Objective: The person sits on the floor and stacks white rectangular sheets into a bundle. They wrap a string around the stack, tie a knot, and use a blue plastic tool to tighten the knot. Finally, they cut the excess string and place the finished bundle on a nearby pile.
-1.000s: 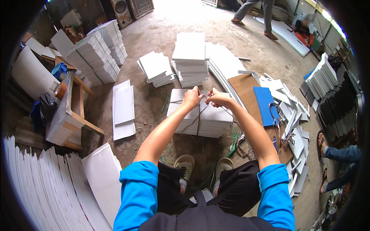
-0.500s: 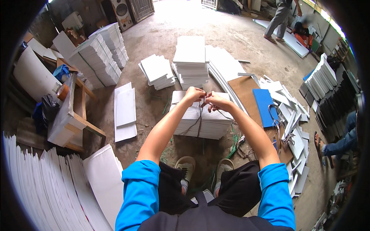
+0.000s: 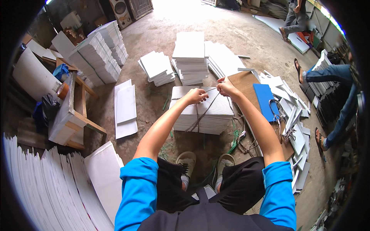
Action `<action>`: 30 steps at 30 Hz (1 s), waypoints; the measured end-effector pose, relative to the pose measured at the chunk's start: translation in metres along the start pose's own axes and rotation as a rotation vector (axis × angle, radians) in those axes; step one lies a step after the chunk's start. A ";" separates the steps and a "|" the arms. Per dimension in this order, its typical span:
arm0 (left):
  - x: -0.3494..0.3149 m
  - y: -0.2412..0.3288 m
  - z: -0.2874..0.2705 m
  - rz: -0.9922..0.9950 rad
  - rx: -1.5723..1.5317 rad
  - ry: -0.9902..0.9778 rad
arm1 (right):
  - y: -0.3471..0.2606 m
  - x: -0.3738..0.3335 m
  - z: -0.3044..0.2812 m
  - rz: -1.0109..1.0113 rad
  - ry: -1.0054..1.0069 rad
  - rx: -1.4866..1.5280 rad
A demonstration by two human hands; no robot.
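A stack of white panels (image 3: 219, 122) stands on the floor just beyond my shoes. Dark cord (image 3: 207, 109) crosses its top and runs down its near side. Over the top left of the stack, my left hand (image 3: 197, 96) has its fingers curled at the cord. My right hand (image 3: 227, 87) pinches the cord above the stack's far right corner, and a length stretches tight between both hands. Another strand slants from the right hand down over the stack's near face. The exact grip of the left fingertips is partly hidden.
More white stacks (image 3: 189, 48) stand beyond. Right of me lie a brown board (image 3: 241, 82), a blue panel (image 3: 264, 102) and scattered white offcuts (image 3: 296, 142). A wooden stool (image 3: 79, 111) is at left. Two people are on the right, one in jeans (image 3: 341, 111) close by.
My hands have moved apart from the middle of the stack, the right one going right and away, drawing the cord out. The person in jeans has stepped further into view.
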State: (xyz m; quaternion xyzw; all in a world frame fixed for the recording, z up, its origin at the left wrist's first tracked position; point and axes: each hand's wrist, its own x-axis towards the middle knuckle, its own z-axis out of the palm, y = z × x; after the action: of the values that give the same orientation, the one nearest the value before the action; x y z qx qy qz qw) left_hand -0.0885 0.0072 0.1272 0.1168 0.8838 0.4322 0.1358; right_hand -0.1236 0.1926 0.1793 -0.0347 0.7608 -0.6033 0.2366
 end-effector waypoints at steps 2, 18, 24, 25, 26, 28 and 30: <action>0.007 0.000 -0.001 0.068 -0.111 0.021 | 0.000 0.000 0.001 -0.024 -0.007 -0.016; 0.004 0.079 -0.017 0.076 0.165 0.217 | -0.019 0.004 -0.005 -0.010 -0.042 0.217; -0.002 0.113 -0.033 -0.030 0.234 0.496 | -0.028 0.004 -0.004 0.037 -0.046 0.331; -0.002 0.116 -0.033 -0.014 0.215 0.482 | -0.030 0.003 -0.011 0.011 -0.064 0.248; -0.001 0.116 -0.033 -0.002 0.198 0.472 | -0.036 -0.001 -0.012 -0.017 -0.089 0.166; 0.003 0.116 -0.035 0.006 0.174 0.470 | -0.046 -0.005 -0.008 -0.052 -0.220 0.050; 0.009 0.103 -0.036 -0.012 0.031 0.457 | -0.052 -0.007 0.004 -0.102 -0.292 -0.134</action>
State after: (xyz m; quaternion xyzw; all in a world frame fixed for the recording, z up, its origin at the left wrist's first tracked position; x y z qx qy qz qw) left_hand -0.0996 0.0451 0.2291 0.0126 0.8987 0.4331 -0.0672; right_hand -0.1281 0.1773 0.2292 -0.1761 0.7541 -0.5511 0.3109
